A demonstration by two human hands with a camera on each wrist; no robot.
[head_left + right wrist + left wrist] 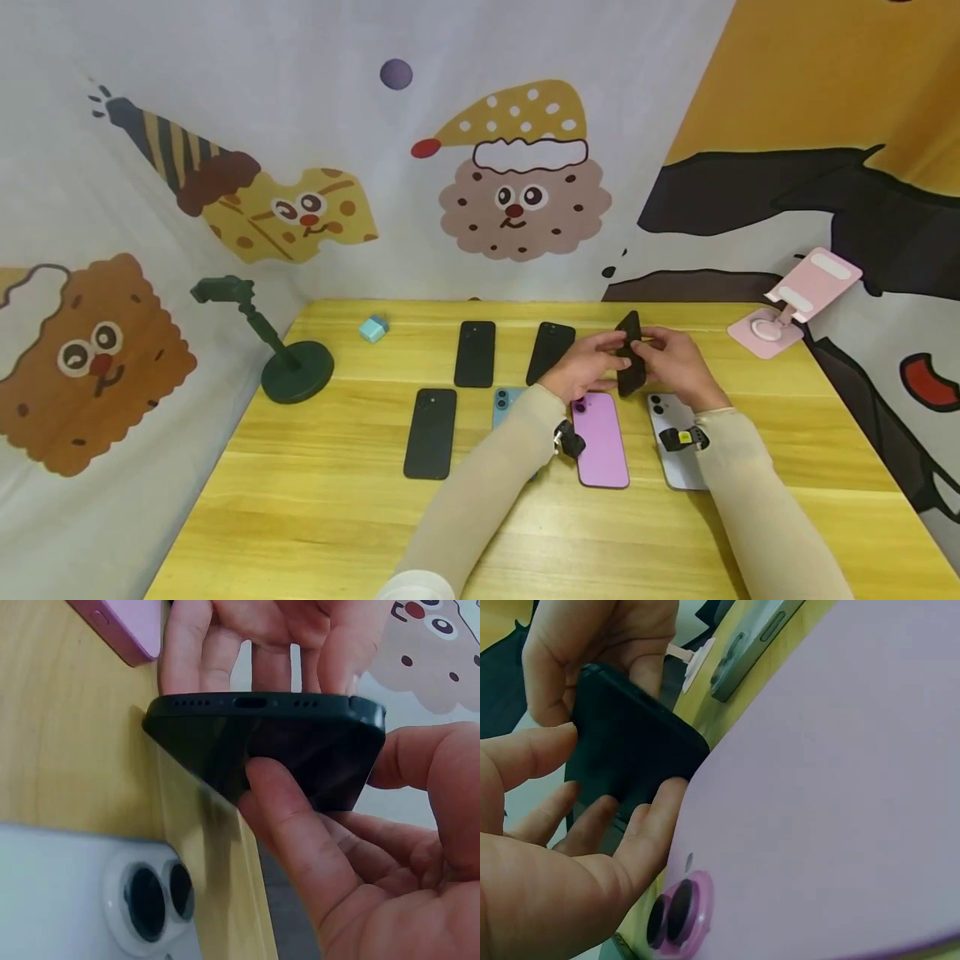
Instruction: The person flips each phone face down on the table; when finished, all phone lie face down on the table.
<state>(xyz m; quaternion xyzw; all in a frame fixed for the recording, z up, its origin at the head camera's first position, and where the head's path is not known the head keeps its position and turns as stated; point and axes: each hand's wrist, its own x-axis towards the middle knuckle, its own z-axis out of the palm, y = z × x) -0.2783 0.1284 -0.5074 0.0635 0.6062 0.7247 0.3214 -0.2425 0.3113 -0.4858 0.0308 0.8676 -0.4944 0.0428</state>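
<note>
Both hands hold a black phone (633, 377) on edge above the back right of the table. My left hand (587, 365) has its fingers and thumb about the phone's left side. From the right, my right hand (678, 364) grips it, and in the right wrist view a finger of that hand lies on the dark screen (322, 754). The phone's port edge faces that camera. Under the left wrist lies a pink phone (602, 442), and a white phone (678, 475) lies under the right wrist. A blue phone (504, 400) is partly hidden by the left forearm.
Black phones lie face down at the back (476, 354), back middle (551, 342) and front left (430, 433). A dark green stand (296, 373) and a light blue cube (373, 328) stand left. A pink phone stand (780, 329) is at the back right.
</note>
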